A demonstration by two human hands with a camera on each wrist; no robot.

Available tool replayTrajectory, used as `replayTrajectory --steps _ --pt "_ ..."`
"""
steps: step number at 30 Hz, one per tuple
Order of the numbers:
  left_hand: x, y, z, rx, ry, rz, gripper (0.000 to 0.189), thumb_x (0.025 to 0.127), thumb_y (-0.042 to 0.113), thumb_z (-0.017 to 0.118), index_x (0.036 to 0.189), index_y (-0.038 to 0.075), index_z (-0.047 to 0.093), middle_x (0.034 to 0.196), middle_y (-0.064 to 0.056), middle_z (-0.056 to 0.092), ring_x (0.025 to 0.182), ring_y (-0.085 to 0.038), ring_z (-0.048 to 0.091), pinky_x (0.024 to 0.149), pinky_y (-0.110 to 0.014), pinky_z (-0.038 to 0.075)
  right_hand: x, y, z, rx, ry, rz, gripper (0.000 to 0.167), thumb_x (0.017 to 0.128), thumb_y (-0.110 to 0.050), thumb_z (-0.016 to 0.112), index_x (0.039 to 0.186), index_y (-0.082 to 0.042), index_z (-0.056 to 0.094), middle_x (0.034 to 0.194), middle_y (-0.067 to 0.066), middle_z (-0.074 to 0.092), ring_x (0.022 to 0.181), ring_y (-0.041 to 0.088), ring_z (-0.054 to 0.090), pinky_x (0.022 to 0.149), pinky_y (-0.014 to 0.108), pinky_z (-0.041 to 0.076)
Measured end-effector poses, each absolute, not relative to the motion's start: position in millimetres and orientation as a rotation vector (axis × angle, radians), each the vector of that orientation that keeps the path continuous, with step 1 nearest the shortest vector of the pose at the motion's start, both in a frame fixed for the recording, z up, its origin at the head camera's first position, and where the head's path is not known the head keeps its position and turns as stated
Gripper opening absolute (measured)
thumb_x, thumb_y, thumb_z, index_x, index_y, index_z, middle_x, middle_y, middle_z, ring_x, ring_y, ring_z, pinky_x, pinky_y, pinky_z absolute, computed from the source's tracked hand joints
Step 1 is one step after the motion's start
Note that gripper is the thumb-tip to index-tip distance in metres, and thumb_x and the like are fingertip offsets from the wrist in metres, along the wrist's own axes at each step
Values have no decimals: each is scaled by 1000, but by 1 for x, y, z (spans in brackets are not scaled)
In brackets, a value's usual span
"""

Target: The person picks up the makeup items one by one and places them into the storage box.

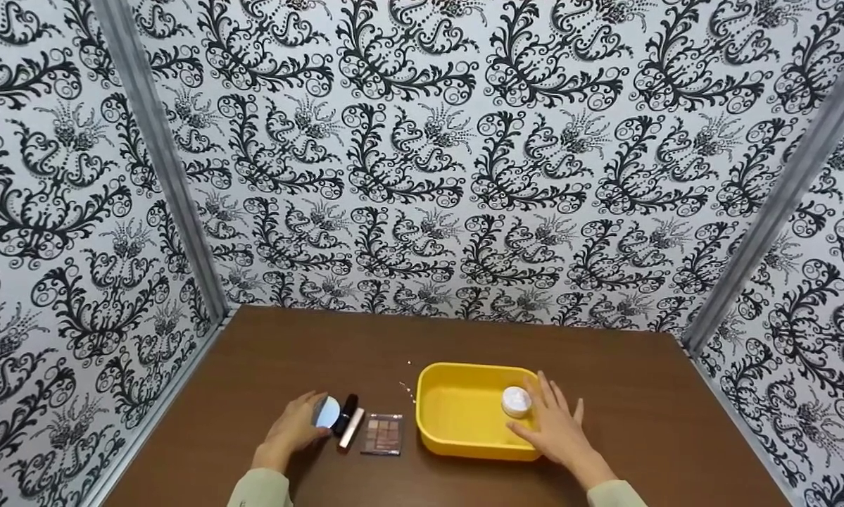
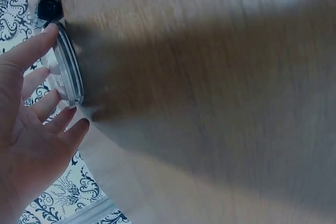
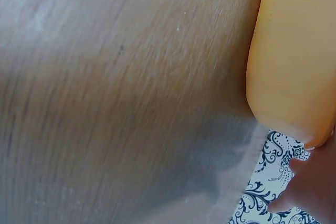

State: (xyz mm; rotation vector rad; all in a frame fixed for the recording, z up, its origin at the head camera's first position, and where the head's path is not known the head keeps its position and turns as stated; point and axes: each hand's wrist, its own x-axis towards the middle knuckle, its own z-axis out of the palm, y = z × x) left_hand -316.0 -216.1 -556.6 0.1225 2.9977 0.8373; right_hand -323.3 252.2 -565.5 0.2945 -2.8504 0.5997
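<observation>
My left hand [image 1: 295, 427] pinches a round compact [image 1: 328, 412] with a pale blue, mirror-like face by its edge. In the left wrist view, the thumb is at one side of the compact [image 2: 68, 66] and the fingers are at the other. Beside it lie a black tube [image 1: 346, 413] and a pale pink tube [image 1: 352, 429]. My right hand [image 1: 559, 431] spreads its fingers over the right rim of a yellow basket [image 1: 464, 449]. A white round jar [image 1: 516, 401] is inside the basket, close to those fingers.
An eyeshadow palette [image 1: 382, 434] lies on the brown table [image 1: 309, 345] between the pale pink tube and the basket. Small white specks dot the tabletop left of the basket. Patterned wall panels [image 1: 422, 176] enclose the back and sides.
</observation>
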Motion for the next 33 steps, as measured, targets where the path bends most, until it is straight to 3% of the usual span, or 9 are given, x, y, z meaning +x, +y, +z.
replayTrajectory --steps 10,33 --pt "-318 -216 -561 148 3028 869 64 75 10 83 131 -7 58 135 -31 53 125 -50 51 103 -62 44 -324 252 -567 246 -2948 602 88 85 -59 67 156 -18 34 166 16 19 149 44 23 110 81 4" --pt "-323 -202 -535 91 3167 792 66 79 24 83 134 -2 56 131 -28 55 119 -47 55 98 -59 49 -322 253 -564 264 -2926 550 90 84 -66 63 155 -19 35 166 16 19 151 46 19 111 79 -2"
